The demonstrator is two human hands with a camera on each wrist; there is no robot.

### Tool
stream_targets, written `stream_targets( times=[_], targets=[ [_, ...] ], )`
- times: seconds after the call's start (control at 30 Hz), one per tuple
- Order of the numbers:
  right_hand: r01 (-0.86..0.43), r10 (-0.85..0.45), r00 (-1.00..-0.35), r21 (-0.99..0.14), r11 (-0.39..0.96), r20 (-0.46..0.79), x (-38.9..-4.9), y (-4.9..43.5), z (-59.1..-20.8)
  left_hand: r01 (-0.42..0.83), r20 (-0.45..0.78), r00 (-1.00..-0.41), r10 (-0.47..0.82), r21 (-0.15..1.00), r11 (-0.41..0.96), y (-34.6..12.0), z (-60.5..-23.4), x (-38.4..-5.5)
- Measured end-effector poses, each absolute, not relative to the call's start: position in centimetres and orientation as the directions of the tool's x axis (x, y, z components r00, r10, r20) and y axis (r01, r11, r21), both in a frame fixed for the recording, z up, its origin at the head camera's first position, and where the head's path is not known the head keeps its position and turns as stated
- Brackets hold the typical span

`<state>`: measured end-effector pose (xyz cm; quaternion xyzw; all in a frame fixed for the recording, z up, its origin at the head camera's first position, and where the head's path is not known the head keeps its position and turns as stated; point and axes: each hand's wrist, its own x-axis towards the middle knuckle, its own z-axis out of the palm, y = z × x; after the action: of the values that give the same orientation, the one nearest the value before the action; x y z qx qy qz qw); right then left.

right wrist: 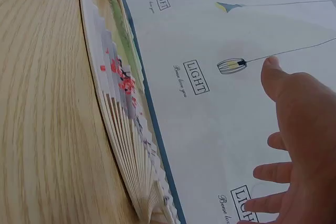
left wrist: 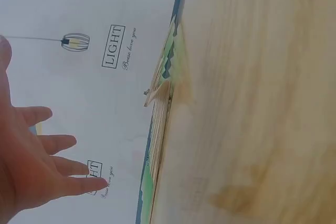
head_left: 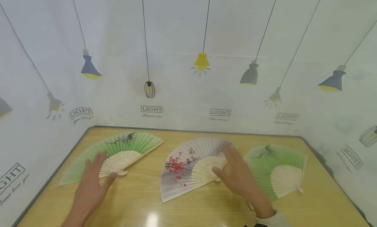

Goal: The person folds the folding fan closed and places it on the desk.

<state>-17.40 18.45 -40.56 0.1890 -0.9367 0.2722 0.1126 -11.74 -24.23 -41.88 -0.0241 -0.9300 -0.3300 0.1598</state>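
Three spread folding fans lie on a wooden table. The left one is a green folding fan (head_left: 147,141) with a dark branch print and pale ribs. In the middle is a white-and-grey folding fan (head_left: 182,161) with red blossoms. To the right lies another green folding fan (head_left: 262,164). My left hand (head_left: 91,184), fingers spread, is over the near side of the left fan and holds nothing. My right hand (head_left: 238,171) is above the right part of the blossom fan, fingers extended. Both wrist views show the left hand (left wrist: 37,156) and right hand (right wrist: 299,145) raised off the fans.
The wooden table (head_left: 129,200) has a dark edge strip along its back and sides. Behind and beside it rises a white sheet (head_left: 182,30) printed with hanging lamps and the word LIGHT. A sleeve (head_left: 275,218) covers the right wrist.
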Motion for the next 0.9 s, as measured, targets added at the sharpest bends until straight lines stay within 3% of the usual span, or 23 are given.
stream_targets(
  times=[0.3, 0.47, 0.63, 0.77, 0.9],
  targets=[
    [-0.528, -0.341, -0.846, -0.557, 0.641, 0.41, -18.2, 14.1, -41.4, 0.011, 0.17, -0.942, -0.29, 0.878, 0.478, -25.3, -42.3, -11.0],
    [-0.522, -0.324, -0.853, -0.644, 0.559, 0.409, -18.4, 11.4, -41.7, -0.013, 0.037, -0.918, -0.395, 0.992, 0.124, -25.9, -43.9, -10.8],
    [-0.491, -0.306, -0.868, -0.765, 0.416, 0.391, -18.9, 8.7, -42.5, -0.011, -0.077, -0.881, -0.467, 0.99, -0.143, -25.9, -44.8, -10.9],
    [-0.413, -0.298, -0.898, -0.851, 0.325, 0.322, -18.9, 6.7, -42.8, 0.063, -0.132, -0.841, -0.524, 0.939, -0.338, -25.5, -45.0, -11.4],
    [-0.326, -0.312, -0.92, -0.906, 0.269, 0.238, -18.5, 4.9, -42.4, 0.13, -0.161, -0.881, -0.445, 0.821, -0.556, -26.0, -45.9, -11.2]
  ],
)
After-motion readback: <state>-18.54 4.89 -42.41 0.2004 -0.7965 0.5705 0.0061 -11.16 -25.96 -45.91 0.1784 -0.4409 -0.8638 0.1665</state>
